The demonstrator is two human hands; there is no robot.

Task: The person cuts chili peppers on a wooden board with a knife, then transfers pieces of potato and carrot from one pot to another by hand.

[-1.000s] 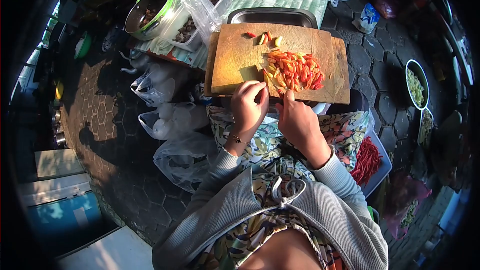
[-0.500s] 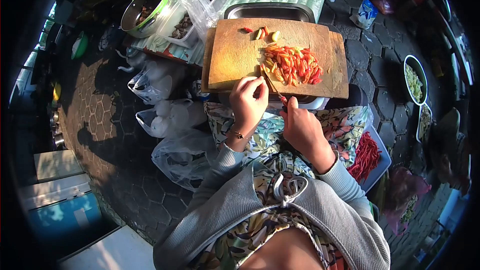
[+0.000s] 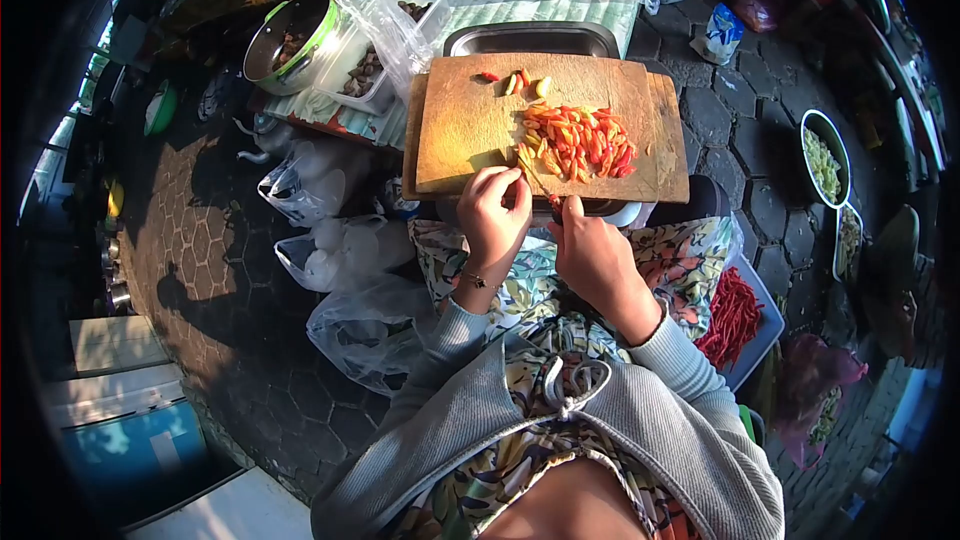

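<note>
A wooden cutting board [image 3: 465, 105] lies over my lap, on top of a second board. At its lower edge my left hand [image 3: 495, 212] pinches something small that I cannot make out. Close to its right, my right hand [image 3: 598, 258] is closed round the handle of a knife [image 3: 541, 183], whose blade reaches up over the board beside my left fingertips. Cut red and orange chillies [image 3: 580, 140] form a pile on the board, right of the blade. Several uncut pieces [image 3: 517, 82] lie near the top edge.
A pot [image 3: 290, 45] and a plastic tub [image 3: 362, 80] stand on the table at the upper left. Plastic bags [image 3: 345, 250] lie left of my legs. Red chillies [image 3: 732, 315] fill a tray at my right. Further right is a bowl of chopped greens [image 3: 824, 165].
The view has shifted slightly, so the board sits a little lower. My right hand and the knife have moved slightly left, closer to my left hand.
</note>
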